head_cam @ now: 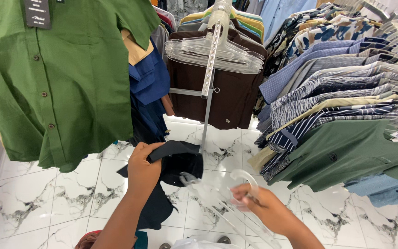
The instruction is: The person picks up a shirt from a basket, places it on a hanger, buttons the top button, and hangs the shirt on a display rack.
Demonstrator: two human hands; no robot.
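Observation:
My left hand [143, 168] grips a dark navy garment [176, 161] by its upper edge; the cloth hangs down toward the floor. My right hand [256, 203] holds a clear plastic hanger [226, 191] by its hook, and one end of the hanger reaches into the dark garment. Both hands are low in the middle of the view, above the marble floor.
A green button shirt [65, 78] hangs at the left. A metal rack arm [210, 60] with several clear hangers and brown shirts stands straight ahead. A row of striped and patterned shirts [337, 92] and a green tee [346, 157] fill the right. White marble tiles [47, 203] lie below.

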